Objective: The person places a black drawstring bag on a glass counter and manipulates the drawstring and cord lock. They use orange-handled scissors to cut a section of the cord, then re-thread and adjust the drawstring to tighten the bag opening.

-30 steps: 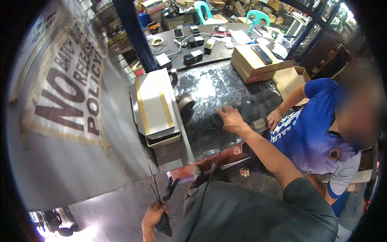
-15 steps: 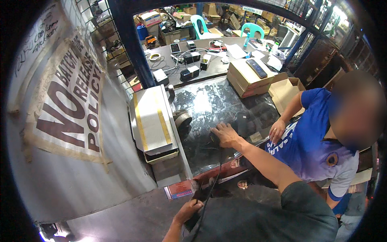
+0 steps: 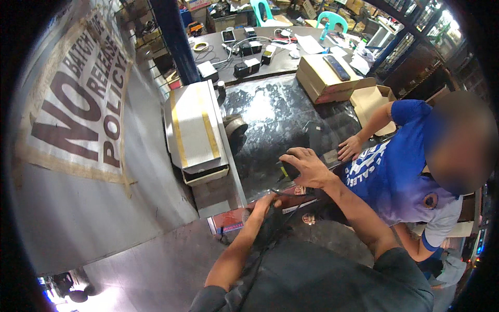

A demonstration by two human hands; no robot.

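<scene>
My right hand (image 3: 311,169) is curled over a small dark rounded thing (image 3: 291,170) above the near edge of the shiny black-topped table (image 3: 270,122). A yellow-green bit shows at its side; the fingers hide the rest, and its kind is unclear. Nearer my body and to the left, my left hand (image 3: 266,203) is closed round a black cord (image 3: 285,193). The cord reaches toward the right hand, and dark strands hang below the left. On the left of the table lies a white box (image 3: 195,125) with yellow tape stripes, beside a brownish tape roll (image 3: 237,127).
Another person in a blue shirt (image 3: 384,156) stands at the right, with a hand (image 3: 351,147) at the table's edge. A brown box (image 3: 318,86) bears a dark phone (image 3: 337,67), near an open cardboard box (image 3: 371,104). Behind, a grey desk (image 3: 283,67) holds cables and small boxes.
My right hand has come up off the tabletop toward me, with the dark rounded thing in it. My left hand has risen toward the table edge. The view has tilted downward.
</scene>
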